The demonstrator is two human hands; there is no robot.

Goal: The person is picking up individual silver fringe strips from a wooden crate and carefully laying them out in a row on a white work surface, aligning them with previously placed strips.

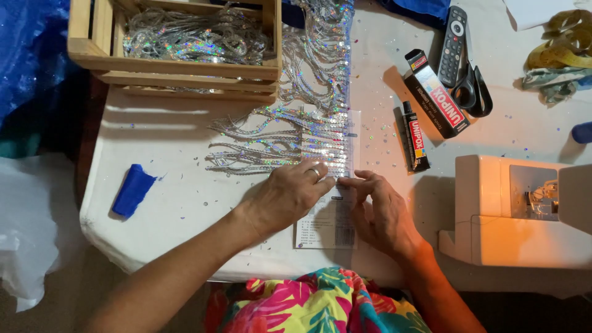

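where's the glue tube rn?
In the head view, the black glue tube lies on the white table, right of the sequin fringe, beside its box, above and right of the right hand.
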